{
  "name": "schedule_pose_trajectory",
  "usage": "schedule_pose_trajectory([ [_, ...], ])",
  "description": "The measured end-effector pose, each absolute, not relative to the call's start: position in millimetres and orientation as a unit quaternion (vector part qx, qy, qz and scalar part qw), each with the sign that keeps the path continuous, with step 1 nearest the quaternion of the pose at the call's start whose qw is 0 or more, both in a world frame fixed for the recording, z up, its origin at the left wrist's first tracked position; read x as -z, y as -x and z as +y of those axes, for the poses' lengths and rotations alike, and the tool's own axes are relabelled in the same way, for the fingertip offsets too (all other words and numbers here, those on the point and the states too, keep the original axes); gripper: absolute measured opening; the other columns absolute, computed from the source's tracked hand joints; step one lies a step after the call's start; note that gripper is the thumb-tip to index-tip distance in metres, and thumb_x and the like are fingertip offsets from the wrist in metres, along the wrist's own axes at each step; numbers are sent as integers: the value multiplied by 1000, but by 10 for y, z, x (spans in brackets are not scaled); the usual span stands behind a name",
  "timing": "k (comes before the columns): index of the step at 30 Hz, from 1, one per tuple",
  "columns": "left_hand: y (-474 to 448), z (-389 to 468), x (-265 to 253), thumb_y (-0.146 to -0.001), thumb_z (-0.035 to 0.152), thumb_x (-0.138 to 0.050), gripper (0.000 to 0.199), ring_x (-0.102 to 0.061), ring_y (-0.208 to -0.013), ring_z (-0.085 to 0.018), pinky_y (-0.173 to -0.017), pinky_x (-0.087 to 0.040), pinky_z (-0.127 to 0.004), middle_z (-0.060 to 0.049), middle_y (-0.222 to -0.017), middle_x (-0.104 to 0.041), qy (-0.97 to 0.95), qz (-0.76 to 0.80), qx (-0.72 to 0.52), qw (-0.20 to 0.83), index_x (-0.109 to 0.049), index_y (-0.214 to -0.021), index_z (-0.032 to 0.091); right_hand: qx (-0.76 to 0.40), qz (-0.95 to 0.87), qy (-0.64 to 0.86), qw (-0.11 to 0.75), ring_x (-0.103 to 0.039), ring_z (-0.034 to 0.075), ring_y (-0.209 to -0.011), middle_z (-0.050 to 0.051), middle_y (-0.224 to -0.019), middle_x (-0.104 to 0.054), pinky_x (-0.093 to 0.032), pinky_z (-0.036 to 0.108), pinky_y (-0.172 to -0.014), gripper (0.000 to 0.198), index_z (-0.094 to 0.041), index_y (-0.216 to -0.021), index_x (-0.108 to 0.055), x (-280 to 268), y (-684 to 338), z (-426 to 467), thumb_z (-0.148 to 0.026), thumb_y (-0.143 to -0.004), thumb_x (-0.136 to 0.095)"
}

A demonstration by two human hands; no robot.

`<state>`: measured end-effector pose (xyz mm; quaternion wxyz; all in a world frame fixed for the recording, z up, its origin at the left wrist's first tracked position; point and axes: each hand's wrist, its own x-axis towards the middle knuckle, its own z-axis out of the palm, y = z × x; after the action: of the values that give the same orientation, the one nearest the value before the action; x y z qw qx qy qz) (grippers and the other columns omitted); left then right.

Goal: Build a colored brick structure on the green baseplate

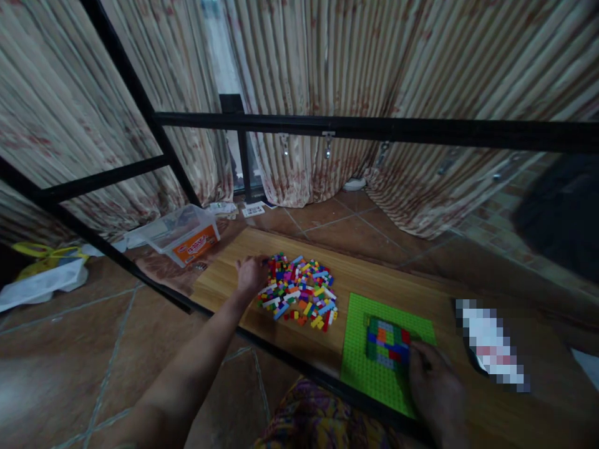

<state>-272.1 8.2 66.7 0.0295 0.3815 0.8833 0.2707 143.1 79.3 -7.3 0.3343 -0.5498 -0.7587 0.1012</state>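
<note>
Reaching far out across the wooden table (pixel 224 287), the left hand (pixel 250 274) touches the left edge of the pile of small coloured bricks (pixel 299 292) — its fingers are curled loosely over the nearest pieces, but I cannot tell if they already pinch one. The pile lies directly to the right of this hand, and its long axis runs from far-left to near-right, toward the green baseplate (pixel 360 349). The right hand (pixel 433 383) rests on the near right part of the baseplate, fingers bent and pressed together, touching the right side of the flat brick patch (pixel 387 344) that is built in the middle of the plate. So the left hand is clearly the nearer one to the loose bricks, while the right hand is the nearer one to the patch; the pile and the plate are just beside each other.

On the floor, far left of the table, stands a clear plastic box (pixel 185 234) with an orange label — the writing on it is too blurred to read. A blurred white object (pixel 491 343) lies at the right.
</note>
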Motion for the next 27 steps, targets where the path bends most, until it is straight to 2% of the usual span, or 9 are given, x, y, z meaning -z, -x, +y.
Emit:
schedule_pose_trajectory([
  [2, 2703, 54, -711, -83, 23, -52, 28, -60, -111, -27, -103, -34, -44, -9, -106, -72, -373, 873, -313, 35, -71, -104, 22, -98, -755, 556, 334, -65, 25, -80, 14, -101, -69, -50, 36, -68, 49, -18, -90, -68, 60, -1422, 788, -54, -88, -35],
  [8, 2206, -99, -727, -84, 31, -51, 34, -70, -86, -19, -76, -54, -29, -7, -98, -74, -348, 808, -462, 115, -67, -109, 15, -116, -755, 547, 341, -64, 24, -78, 13, -99, -69, -50, 36, -68, 45, -17, -90, -68, 23, -1381, 770, -51, -89, -37],
  [10, 1916, -188, -704, -73, 38, -67, 37, -71, -82, -22, -76, -55, -33, -7, -88, -74, -249, 692, -629, 252, -69, -101, 14, -126, -753, 542, 351, -64, 24, -81, 13, -96, -69, -50, 36, -71, 44, -17, -89, -68, 20, -1378, 776, -50, -89, -38],
  [12, 1641, -283, -697, -63, 38, -77, 39, -71, -80, -22, -81, -55, -36, -5, -84, -74, -171, 596, -702, 351, -69, -93, 14, -145, -744, 542, 362, -64, 24, -82, 13, -95, -69, -50, 37, -74, 44, -16, -89, -68, 13, -1394, 793, -50, -89, -40],
  [15, 1344, -404, -718, -56, 34, -83, 35, -71, -78, -21, -84, -54, -37, -5, -85, -73, -114, 544, -716, 422, -69, -82, 14, -185, -711, 558, 385, -64, 25, -82, 14, -94, -69, -50, 38, -73, 46, -15, -92, -69, -78, -1414, 803, -53, -87, -44],
  [18, 1173, -498, -748, -58, 31, -82, 31, -70, -73, -19, -81, -54, -35, -3, -81, -72, -113, 559, -685, 453, -70, -81, 15, -201, -696, 549, 417, -63, 24, -80, 13, -93, -68, -50, 38, -73, 44, -14, -96, -69, -339, -1305, 711, -52, -86, -49],
  [20, 1083, -561, -773, -62, 31, -80, 29, -68, -70, -18, -78, -54, -33, -3, -79, -72, -153, 574, -646, 479, -70, -83, 14, -250, -722, 490, 420, -62, 23, -90, 11, -103, -66, -50, 38, -79, 36, -19, -102, -69, -570, -1126, 564, -48, -87, -52],
  [23, 963, -672, -824, -67, 28, -76, 25, -66, -71, -16, -74, -52, -29, -3, -80, -72, -217, 569, -604, 514, -69, -86, 15, -366, -802, 348, 319, -59, 21, -105, 6, -113, -63, -48, 36, -89, 27, -29, -112, -67, -834, -793, 276, -39, -89, -57],
  [27, 907, -857, -865, -70, 21, -72, 16, -63, -71, -14, -70, -48, -25, -1, -75, -69, -252, 566, -581, 528, -66, -83, 15, -470, -807, 259, 245, -61, 17, -98, 5, -105, -64, -49, 31, -84, 22, -28, -107, -69, -842, -494, -38, -30, -91, -54],
])
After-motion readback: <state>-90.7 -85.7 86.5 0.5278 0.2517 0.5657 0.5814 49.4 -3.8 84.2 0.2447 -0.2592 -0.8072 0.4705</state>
